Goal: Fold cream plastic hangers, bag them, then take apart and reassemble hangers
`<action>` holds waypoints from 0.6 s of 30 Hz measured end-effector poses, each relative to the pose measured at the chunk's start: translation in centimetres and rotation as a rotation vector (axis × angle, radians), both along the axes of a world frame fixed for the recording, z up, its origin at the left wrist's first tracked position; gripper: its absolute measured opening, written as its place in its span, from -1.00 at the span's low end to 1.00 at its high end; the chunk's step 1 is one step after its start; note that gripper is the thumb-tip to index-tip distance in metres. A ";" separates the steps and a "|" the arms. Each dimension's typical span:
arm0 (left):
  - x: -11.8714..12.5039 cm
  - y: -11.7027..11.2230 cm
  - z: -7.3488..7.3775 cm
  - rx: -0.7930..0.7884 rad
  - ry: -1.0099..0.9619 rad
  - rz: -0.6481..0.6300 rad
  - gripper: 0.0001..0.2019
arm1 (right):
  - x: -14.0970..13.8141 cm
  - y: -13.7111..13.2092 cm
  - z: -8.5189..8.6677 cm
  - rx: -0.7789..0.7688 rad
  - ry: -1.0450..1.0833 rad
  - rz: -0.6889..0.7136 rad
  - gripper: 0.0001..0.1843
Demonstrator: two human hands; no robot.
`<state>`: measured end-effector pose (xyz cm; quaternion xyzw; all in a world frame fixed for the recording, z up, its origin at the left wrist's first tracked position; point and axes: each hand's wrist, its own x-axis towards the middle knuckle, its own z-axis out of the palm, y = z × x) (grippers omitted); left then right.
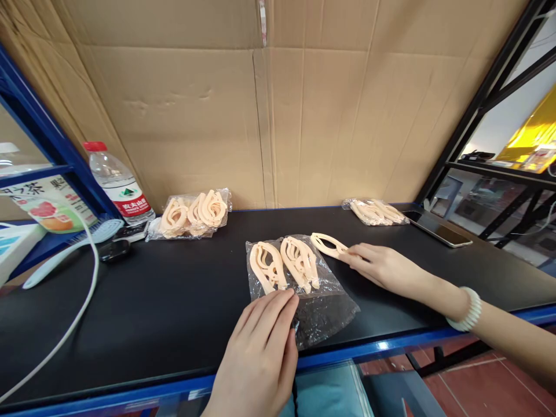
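Observation:
My right hand (384,266) pinches the near end of a peach-coloured folding hanger (328,244), folded into a narrow loop, just right of a clear plastic bag (324,321). Inside that bag lie more folded hangers (299,260) in two groups, side by side at its far end. My left hand (263,347) is on the bag's near left part, fingers together and tips against the plastic below the hangers. Its thumb is close to the index finger, and the palm is hidden.
Behind stand a filled bag of hangers (195,214) at left and another bag (376,212) at right, near a phone (441,229). At left are a water bottle (119,185), a hairbrush (73,249) and a white cable (89,289). A cardboard wall (195,116) closes the back.

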<state>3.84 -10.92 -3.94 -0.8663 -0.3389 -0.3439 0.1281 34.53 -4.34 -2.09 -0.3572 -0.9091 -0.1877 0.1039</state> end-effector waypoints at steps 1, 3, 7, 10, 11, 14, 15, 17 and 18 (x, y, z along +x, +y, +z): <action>0.0 0.0 0.0 -0.002 -0.002 -0.001 -0.62 | -0.2 -1.4 0.1 0.008 -0.013 0.002 -0.62; 0.0 0.0 -0.1 -0.010 -0.005 -0.002 -0.61 | -0.5 -4.1 0.1 0.030 -0.015 0.001 -0.61; -0.1 0.0 -0.2 -0.041 -0.001 0.000 -0.58 | -1.0 -8.7 -0.3 0.076 -0.009 0.016 -0.55; -0.2 -0.1 -0.2 -0.052 -0.002 0.007 -0.55 | -0.8 -10.9 -0.8 0.146 0.002 0.052 -0.56; -0.2 -0.1 -0.2 -0.055 0.000 0.009 -0.53 | -0.7 -11.4 -0.9 0.167 0.005 0.070 -0.57; -0.2 -0.2 -0.2 -0.057 0.021 0.023 -0.46 | 0.0 -12.5 -1.3 0.215 0.024 0.132 -0.47; -0.2 -0.2 -0.2 -0.057 0.031 0.033 -0.43 | 0.2 -12.9 -1.3 0.229 0.035 0.149 -0.45; -0.2 -0.3 -0.2 -0.057 0.050 0.054 -0.40 | 0.6 -13.8 -1.5 0.258 0.085 0.124 -0.44; -0.2 -0.3 -0.2 -0.058 0.056 0.062 -0.40 | 0.7 -14.4 -1.5 0.268 0.120 0.087 -0.44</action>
